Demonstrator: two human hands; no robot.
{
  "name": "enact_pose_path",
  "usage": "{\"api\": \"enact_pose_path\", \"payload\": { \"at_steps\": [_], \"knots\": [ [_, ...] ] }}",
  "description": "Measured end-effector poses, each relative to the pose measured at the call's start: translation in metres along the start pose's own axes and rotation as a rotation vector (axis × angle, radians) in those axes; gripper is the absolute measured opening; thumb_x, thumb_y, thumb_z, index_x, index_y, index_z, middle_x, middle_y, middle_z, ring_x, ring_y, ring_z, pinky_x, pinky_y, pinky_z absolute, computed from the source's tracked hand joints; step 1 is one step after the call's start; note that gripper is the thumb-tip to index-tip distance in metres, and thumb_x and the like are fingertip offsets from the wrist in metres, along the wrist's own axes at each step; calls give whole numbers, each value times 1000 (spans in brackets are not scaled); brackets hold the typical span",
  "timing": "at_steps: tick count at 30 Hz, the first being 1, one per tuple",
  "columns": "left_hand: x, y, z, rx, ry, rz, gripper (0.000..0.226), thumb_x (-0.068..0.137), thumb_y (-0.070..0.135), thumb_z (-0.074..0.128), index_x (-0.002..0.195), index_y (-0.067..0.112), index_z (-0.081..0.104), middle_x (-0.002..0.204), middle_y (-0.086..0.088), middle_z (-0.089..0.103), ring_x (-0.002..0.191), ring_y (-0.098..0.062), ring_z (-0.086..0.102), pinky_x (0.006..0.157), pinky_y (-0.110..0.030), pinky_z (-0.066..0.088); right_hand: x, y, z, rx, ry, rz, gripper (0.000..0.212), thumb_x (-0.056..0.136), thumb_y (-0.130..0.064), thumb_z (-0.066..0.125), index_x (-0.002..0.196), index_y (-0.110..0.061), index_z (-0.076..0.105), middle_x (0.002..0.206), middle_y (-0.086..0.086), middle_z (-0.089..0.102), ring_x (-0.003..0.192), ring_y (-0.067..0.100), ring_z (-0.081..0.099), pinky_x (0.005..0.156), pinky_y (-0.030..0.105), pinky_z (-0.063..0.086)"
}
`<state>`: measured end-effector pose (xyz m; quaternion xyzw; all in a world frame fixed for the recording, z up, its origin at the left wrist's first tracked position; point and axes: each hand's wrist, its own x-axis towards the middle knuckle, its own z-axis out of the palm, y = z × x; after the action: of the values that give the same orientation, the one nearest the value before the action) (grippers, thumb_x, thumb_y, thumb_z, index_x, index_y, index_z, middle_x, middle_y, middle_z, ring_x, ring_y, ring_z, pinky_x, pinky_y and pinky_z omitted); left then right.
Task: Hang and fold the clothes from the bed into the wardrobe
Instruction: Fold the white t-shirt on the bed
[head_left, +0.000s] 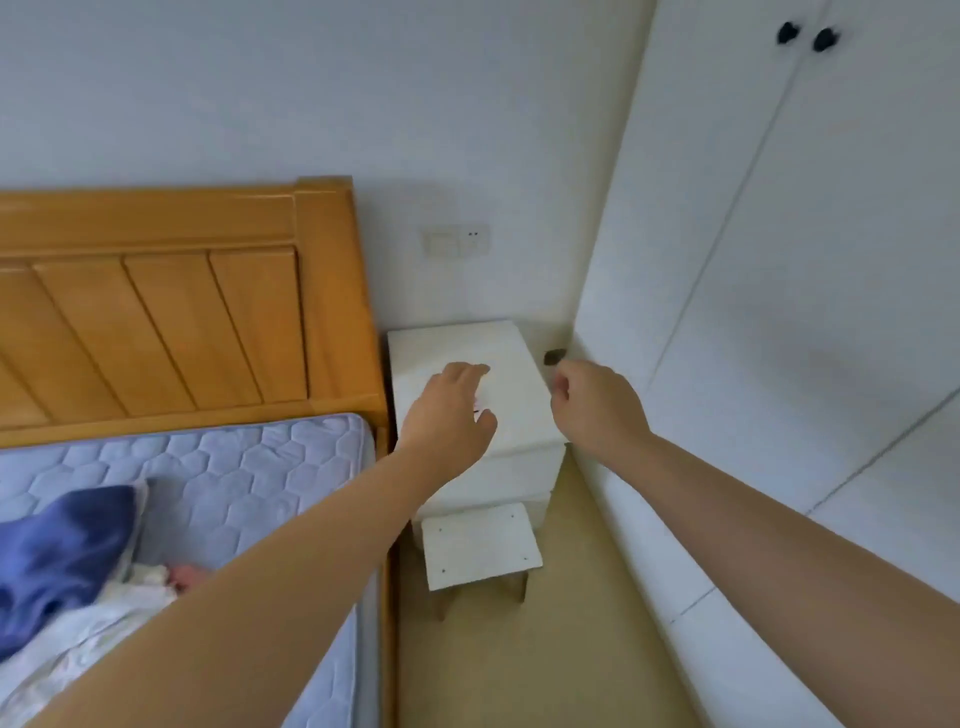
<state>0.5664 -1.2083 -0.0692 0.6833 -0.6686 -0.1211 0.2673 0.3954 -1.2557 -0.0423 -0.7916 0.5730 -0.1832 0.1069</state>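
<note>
A blue garment (62, 551) lies on top of pale clothes (104, 618) on the bed's quilted mattress (249, 467) at the lower left. The white wardrobe (779, 312) fills the right side, its doors closed, with two black knobs (805, 36) high up. My left hand (449, 410) reaches forward over the white nightstand (519, 374), fingers relaxed and holding nothing. My right hand (597, 405) is stretched out beside the wardrobe's lower door, fingers curled, close to a small dark knob (554, 356) at the door's edge. Both hands hold nothing.
A wooden headboard (171, 301) stands at the left against the wall. A small white stool (480, 545) sits in front of the nightstand. A narrow strip of beige floor (519, 665) runs between bed and wardrobe. A wall socket (457, 240) is above the nightstand.
</note>
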Motion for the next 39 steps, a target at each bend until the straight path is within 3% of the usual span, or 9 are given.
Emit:
{"api": "enact_pose_path", "payload": {
  "at_steps": [5, 8, 12, 21, 25, 28, 32, 35, 39],
  "knots": [
    [-86, -136, 55, 66, -43, -290, 57, 90, 19, 52, 144, 14, 34, 146, -3, 33, 132, -23, 36, 105, -38, 37, -32, -36, 166, 86, -258, -70, 16, 93, -14, 51, 106, -15, 60, 102, 3, 64, 87, 19, 57, 74, 28, 48],
    [-148, -207, 94, 82, -65, -431, 59, 88, 15, 54, 144, 11, 34, 147, -7, 32, 133, -27, 34, 106, -42, 36, -69, -54, 260, 148, -394, -100, 17, 92, -15, 48, 103, -14, 61, 98, 5, 65, 89, 25, 60, 78, 37, 52],
    [-249, -294, 152, 78, -88, -621, 64, 88, 11, 55, 146, 10, 30, 149, -9, 29, 135, -29, 32, 109, -39, 31, -127, -78, 377, 157, -554, -145, 17, 91, -16, 47, 102, -13, 60, 103, 8, 65, 96, 31, 60, 75, 34, 49],
    [-451, -428, 264, 344, -162, -895, 62, 96, 26, 42, 152, 22, 15, 160, -5, 7, 147, -21, 3, 118, -39, 11, -286, -146, 581, 77, -780, -392, 42, 92, -19, 48, 132, -8, 39, 135, 12, 44, 127, 28, 39, 100, 38, 38],
    [-491, -456, 283, 386, -164, -809, 58, 100, 34, 31, 153, 24, 10, 161, -3, 0, 148, -19, -3, 118, -38, 4, -337, -145, 624, -26, -763, -342, 58, 93, -33, 49, 143, -15, 26, 157, 9, 13, 146, 22, 9, 114, 47, 17],
    [-499, -467, 288, 361, -183, -731, 59, 99, 36, 31, 153, 25, 9, 161, -3, 0, 148, -19, -2, 118, -38, 3, -362, -142, 638, -74, -719, -290, 71, 92, -43, 44, 150, -20, 11, 160, 5, -3, 147, 17, -6, 115, 54, 6],
    [-500, -487, 279, 350, -156, -601, 59, 94, 44, 41, 149, 26, 27, 158, -3, 20, 143, -23, 18, 113, -40, 21, -358, -148, 648, -105, -745, -239, 75, 89, -50, 42, 151, -26, 7, 160, 3, -9, 147, 18, -10, 113, 59, 3],
    [-499, -505, 263, 350, -71, -452, 49, 93, 39, 46, 140, 26, 45, 145, 0, 41, 128, -24, 39, 102, -36, 30, -345, -157, 654, -106, -794, -194, 75, 86, -47, 49, 148, -29, 11, 157, 2, -6, 145, 20, -6, 111, 61, 5],
    [-508, -523, 254, 401, 215, -403, 30, 92, 26, 50, 116, 21, 67, 133, -10, 51, 120, -32, 46, 99, -41, 34, -337, -159, 652, -132, -817, -211, 73, 84, -32, 56, 146, -28, 16, 152, 2, 5, 142, 23, 5, 109, 61, 15]
  ]
}}
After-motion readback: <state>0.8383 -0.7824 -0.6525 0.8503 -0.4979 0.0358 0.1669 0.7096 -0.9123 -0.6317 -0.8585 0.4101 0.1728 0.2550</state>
